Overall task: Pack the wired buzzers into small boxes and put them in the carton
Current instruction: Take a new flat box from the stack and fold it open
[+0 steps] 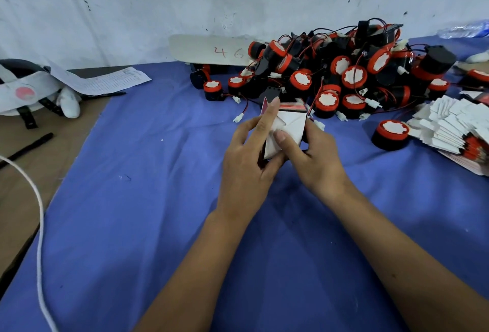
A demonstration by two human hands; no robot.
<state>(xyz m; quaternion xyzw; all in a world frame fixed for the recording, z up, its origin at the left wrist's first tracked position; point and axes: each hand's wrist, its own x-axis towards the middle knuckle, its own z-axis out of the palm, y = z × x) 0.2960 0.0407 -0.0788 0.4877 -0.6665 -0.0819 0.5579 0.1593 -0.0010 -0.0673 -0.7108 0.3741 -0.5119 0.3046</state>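
— Covering most of the table, a blue cloth [148, 199]; at its far right, a buzzer pile [330, 72].
— And the hands?
— Left hand [247, 162] and right hand [315, 157] both grip the small box [289, 130], held mid-cloth.

A white card [211, 49] leaning behind the buzzer pile is showing "46" handwritten in red. A printed sheet [105, 80] is lying nearby, its text too small to read.

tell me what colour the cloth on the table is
Blue cloth, seen best in the head view.
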